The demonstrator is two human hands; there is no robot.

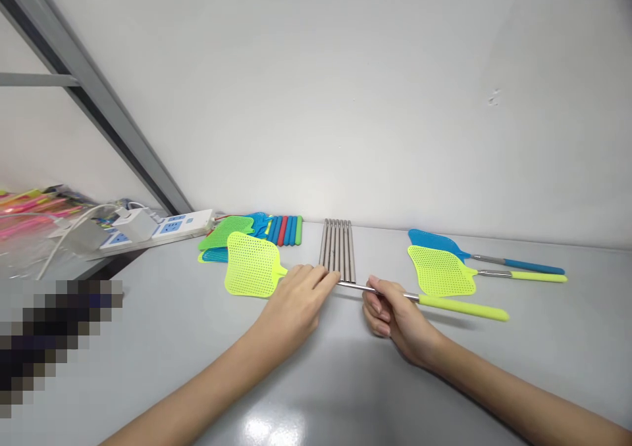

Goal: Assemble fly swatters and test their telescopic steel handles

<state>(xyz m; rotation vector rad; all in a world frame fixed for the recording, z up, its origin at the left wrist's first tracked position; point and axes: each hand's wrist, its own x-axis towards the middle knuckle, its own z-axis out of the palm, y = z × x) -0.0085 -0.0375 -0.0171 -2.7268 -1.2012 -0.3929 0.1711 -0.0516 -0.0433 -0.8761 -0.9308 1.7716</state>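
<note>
Behind the gray table rises a pale wall, with a scuff above the table's right part. At the table's back left slants a gray post. Glare whitens the table's near side.

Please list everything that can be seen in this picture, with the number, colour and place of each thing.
Held fly swatter: one, yellow-green, centre
Lying fly swatters: two, blue and yellow-green, right
Metal rods: several, grey, centre row
Handles: at least six, mostly blue, one red, one green, left of the rods
Swatter heads: several overlapping, green and blue, left
Power strip: one, white with blue sockets, left
Adapter: at least one, white, on the strip
Colourful items: uncountable, blurred, far left
Metal frame: one, grey, upper left
Wall: one, whitish, back
Table: one, grey, below
Pixelated patch: one, dark, lower left
Left hand: one, bare, near the held swatter's head
Right hand: one, bare, on its shaft
</note>
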